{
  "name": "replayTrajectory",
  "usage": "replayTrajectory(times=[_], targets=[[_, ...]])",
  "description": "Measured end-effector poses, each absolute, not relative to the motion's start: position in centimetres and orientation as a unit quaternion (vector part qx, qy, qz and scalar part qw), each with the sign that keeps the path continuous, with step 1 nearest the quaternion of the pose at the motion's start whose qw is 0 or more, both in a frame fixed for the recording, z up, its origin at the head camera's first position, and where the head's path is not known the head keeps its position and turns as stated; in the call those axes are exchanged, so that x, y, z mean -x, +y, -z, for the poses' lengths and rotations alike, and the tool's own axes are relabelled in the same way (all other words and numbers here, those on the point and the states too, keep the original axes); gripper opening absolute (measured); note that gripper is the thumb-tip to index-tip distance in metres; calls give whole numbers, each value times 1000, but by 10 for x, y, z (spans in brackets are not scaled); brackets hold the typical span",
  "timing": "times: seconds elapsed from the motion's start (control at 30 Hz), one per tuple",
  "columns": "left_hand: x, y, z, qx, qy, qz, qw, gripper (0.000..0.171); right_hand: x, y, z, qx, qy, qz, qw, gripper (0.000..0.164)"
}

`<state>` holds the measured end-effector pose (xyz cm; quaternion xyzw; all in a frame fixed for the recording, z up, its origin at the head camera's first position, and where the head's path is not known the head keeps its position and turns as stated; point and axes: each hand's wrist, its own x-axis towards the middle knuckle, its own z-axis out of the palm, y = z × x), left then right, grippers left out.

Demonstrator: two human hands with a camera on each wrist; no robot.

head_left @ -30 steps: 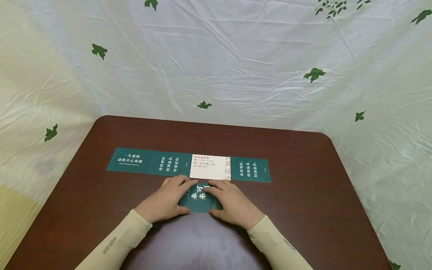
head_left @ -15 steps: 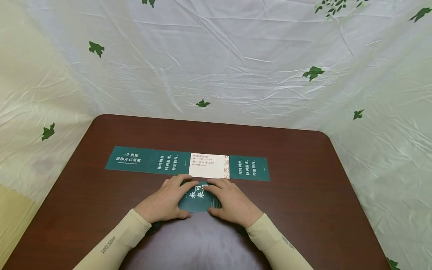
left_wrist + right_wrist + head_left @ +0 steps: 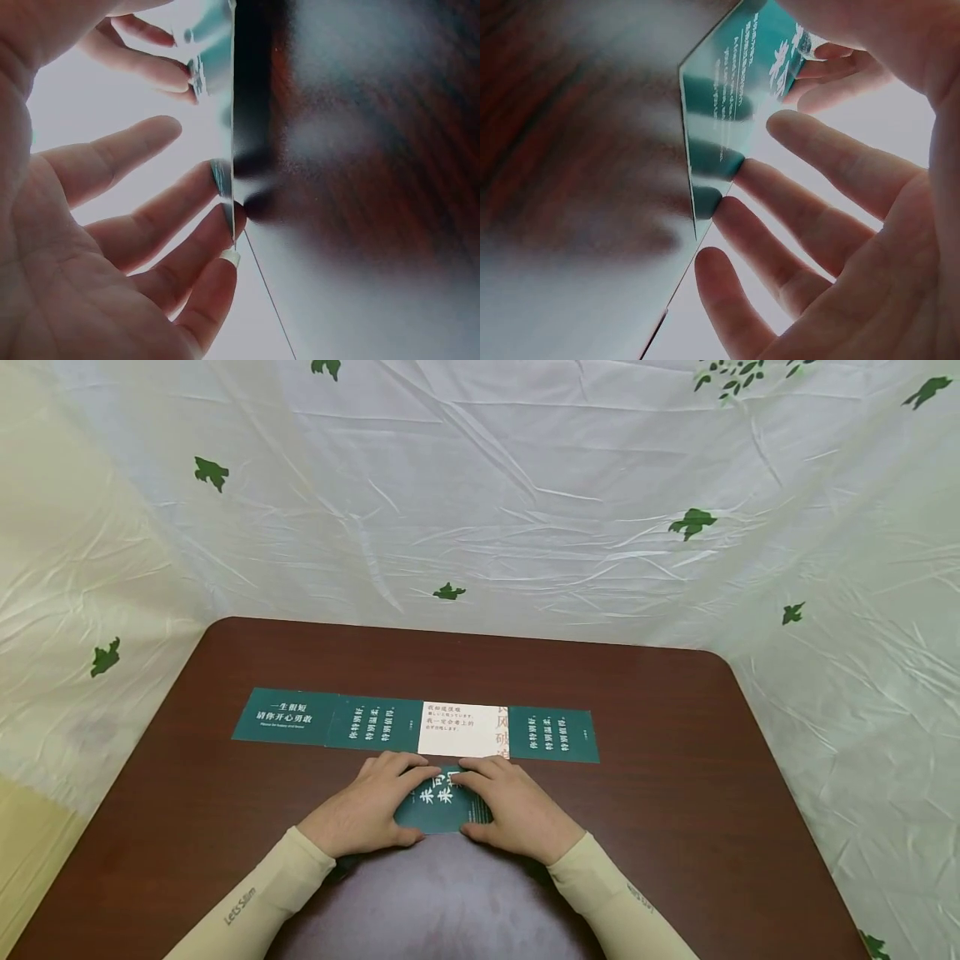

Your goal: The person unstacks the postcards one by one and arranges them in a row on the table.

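A small stack of dark green cards [image 3: 442, 802] with white lettering lies on the brown table [image 3: 675, 827], near its front. My left hand [image 3: 367, 810] lies against the stack's left side and my right hand [image 3: 517, 810] against its right side. Both index fingers reach over the far edge and both thumbs sit at the near edge. In the left wrist view the relaxed fingers [image 3: 150, 225] touch the card edge [image 3: 229, 90] with their tips. The right wrist view shows fairly straight fingers [image 3: 795, 225] touching the side of the green card [image 3: 735, 97].
Just beyond the hands a row of cards lies flat: a green one [image 3: 278, 716] at the left, a second green one [image 3: 375, 724], a white one [image 3: 465, 729], and a green one [image 3: 553, 734] at the right. A white plastic sheet with green leaves [image 3: 480, 485] surrounds the table.
Both hands stay on the card stack in the same place. Only the head view shifts slightly.
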<state>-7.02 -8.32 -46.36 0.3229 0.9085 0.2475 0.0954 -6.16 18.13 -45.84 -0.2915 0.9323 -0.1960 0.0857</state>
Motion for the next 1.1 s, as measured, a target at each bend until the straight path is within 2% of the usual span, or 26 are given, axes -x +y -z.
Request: replayTrajectory(times=[0.6, 0.93, 1.1], targets=[[66, -77, 459, -323, 905, -264, 78, 82, 64, 189, 454, 293, 935, 187, 77, 75], [73, -42, 455, -366, 896, -247, 57, 82, 59, 228, 448, 287, 935, 202, 46, 74], [89, -13, 451, -377, 894, -234, 58, 81, 66, 254, 443, 268, 940, 207, 45, 76]])
